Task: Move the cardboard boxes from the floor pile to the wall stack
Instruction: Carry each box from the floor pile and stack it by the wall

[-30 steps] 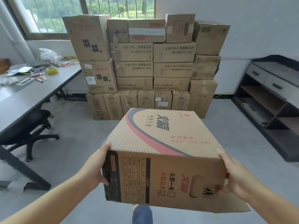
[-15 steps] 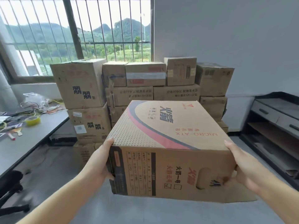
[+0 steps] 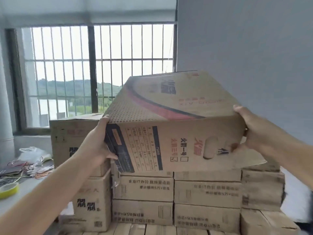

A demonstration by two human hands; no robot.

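I hold a large cardboard box [image 3: 169, 119] with a red and dark stripe and a dotted corner, raised to the height of the top of the wall stack [image 3: 199, 197]. It is tilted, its far edge higher than its near one. My left hand [image 3: 98, 141] grips its left near corner, thumb on the top edge and fingers curled round the side. My right hand [image 3: 247, 128] grips its right side, thumb on top and fingers by the oval handle hole. A loose bottom flap [image 3: 250, 158] hangs out at the lower right. The box hides the stack's top row.
A tall box [image 3: 67, 138] stands at the stack's left, level with the held box. A grey desk [image 3: 13, 200] at the lower left carries a yellow tape roll [image 3: 8, 189], cables and a plastic bag. A barred window [image 3: 94, 73] lies behind; a plain wall stands to the right.
I have stepped up to the wall stack and lifted the box from chest height to the level of the stack's top, tilting its far edge upward. Both hands keep their grips.
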